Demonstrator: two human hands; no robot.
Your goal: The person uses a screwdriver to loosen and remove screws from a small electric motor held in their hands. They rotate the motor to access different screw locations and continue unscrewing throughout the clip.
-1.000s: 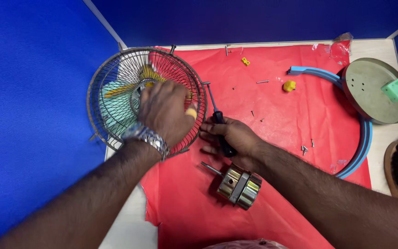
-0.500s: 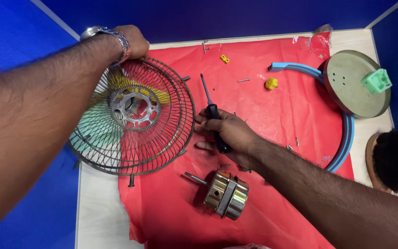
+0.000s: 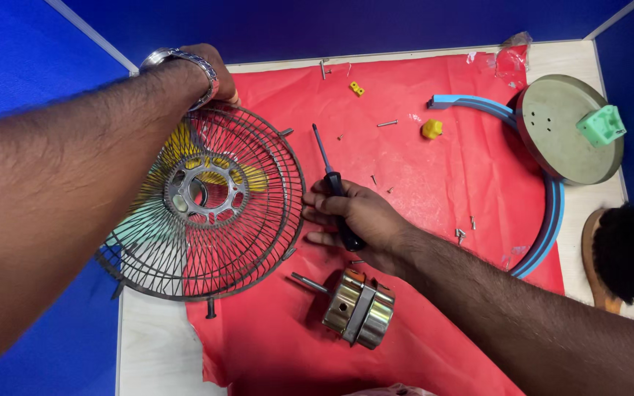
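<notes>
A round wire fan guard (image 3: 207,205) lies on the left of the red sheet (image 3: 420,191), with a metal hub ring at its middle and yellow and pale green blades showing through the wires. My left hand (image 3: 210,70), a metal watch on its wrist, grips the guard's far rim. My right hand (image 3: 354,216) rests on the sheet just right of the guard, fingers curled around a black-handled screwdriver (image 3: 332,183) whose shaft points away from me. A metal fan motor (image 3: 357,308) with a protruding shaft lies just in front of that hand.
Several loose screws and small yellow plastic parts (image 3: 431,129) are scattered on the sheet. A round grey-green base (image 3: 563,139) with a green clip, a blue curved rim piece (image 3: 544,220) and a black-bristled brush (image 3: 621,257) sit at the right. Blue partition walls surround the table.
My left hand has moved from the guard's hub to its far rim, uncovering the hub ring. The guard now lies lower and nearer. My right hand still holds the screwdriver.
</notes>
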